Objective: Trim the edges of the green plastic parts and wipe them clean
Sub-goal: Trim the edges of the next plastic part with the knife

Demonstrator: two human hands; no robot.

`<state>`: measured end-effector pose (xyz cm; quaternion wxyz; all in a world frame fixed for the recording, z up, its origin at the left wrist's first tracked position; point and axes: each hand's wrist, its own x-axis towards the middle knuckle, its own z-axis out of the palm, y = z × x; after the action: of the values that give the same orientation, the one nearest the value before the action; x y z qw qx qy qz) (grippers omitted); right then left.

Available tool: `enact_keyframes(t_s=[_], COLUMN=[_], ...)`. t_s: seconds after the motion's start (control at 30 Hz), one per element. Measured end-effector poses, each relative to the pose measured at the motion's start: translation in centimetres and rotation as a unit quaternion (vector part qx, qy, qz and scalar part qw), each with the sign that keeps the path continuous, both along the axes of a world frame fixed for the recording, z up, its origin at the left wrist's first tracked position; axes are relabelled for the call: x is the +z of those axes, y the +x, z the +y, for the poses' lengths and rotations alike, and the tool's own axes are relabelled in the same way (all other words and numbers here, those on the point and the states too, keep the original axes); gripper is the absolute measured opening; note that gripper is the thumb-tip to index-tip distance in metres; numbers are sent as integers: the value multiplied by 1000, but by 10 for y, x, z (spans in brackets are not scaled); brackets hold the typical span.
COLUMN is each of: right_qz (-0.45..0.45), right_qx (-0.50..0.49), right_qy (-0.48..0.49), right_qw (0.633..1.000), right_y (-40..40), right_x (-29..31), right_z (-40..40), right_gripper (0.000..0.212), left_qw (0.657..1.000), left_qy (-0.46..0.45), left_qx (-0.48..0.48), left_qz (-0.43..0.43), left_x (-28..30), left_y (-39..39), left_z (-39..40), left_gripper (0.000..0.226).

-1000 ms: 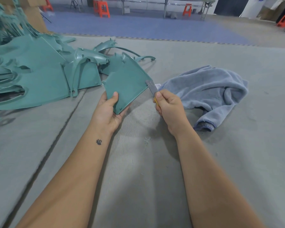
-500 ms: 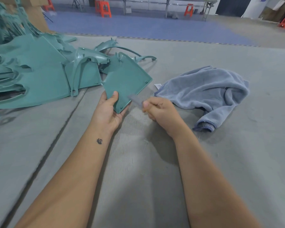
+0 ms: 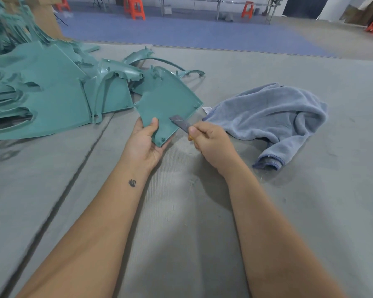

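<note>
Two grips: left hand (image 3: 143, 145) round green part (image 3: 166, 104); right hand (image 3: 209, 143) round blade (image 3: 180, 123).

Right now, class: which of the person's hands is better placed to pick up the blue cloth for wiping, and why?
Right hand: it is nearer the blue cloth, though it holds the blade; left hand grips the green part.

teal fan-shaped panel (image 3: 166, 104), tilted, blade (image 3: 180, 123) seemingly touching

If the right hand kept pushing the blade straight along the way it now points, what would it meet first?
The right hand points its blade up and left, already at the lower right edge of the green part that the left hand holds. It would likely meet that part first; depth is unclear.
</note>
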<state>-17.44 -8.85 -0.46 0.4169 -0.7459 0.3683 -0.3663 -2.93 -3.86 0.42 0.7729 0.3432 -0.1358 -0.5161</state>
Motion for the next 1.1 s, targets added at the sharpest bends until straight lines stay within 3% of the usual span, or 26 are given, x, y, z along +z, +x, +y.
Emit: enact_keyframes(t_s=[0.17,0.23,0.37,1.1], right_qz=[85,12,-151,-126], right_qx=[64,60,-50,-17], right_qy=[-22,25,77,43], right_qw=[994,998,984,991], right_y=[0,-1,-7,-6], right_x=[2,3,4,4], right_z=[4,4,-2,0], right_gripper=[31,31,31,29], left_qw=[1000,998,998,998], left_qy=[-1,-14,-14,-9], left_qx=[4,1,-17,-14], left_qz=[21,53,62,68], left_x=[0,-1,-1,-1], left_y=[1,0,1,4], left_z=[0,0,0,1], left_gripper=[22,23,24,22])
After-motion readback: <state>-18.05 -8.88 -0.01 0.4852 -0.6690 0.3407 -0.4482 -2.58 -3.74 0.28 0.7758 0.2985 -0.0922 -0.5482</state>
